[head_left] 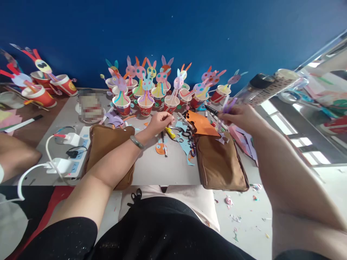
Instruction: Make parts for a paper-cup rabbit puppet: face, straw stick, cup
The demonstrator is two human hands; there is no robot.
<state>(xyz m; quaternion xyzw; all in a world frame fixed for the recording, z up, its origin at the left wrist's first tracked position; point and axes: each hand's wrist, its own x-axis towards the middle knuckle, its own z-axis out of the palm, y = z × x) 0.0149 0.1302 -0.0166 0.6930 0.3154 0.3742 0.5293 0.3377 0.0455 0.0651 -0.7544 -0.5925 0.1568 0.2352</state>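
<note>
on the head cam, the right hand (240, 116) has a purple paper strip (230, 105) pinched in its fingers, just right of the orange paper (202, 123). left hand (162, 121) is near a yellow item (170, 132), fingertips bunched, can't tell if they're gripping anything. red cups (145, 109) with paper bunnies (148, 83) stand behind.

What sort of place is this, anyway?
Probably a craft workspace: rabbit-eared paper figures stand in red cups on the table, near cut orange paper and a light-blue offcut. Whether it's a classroom or workshop, I can't tell.
</note>
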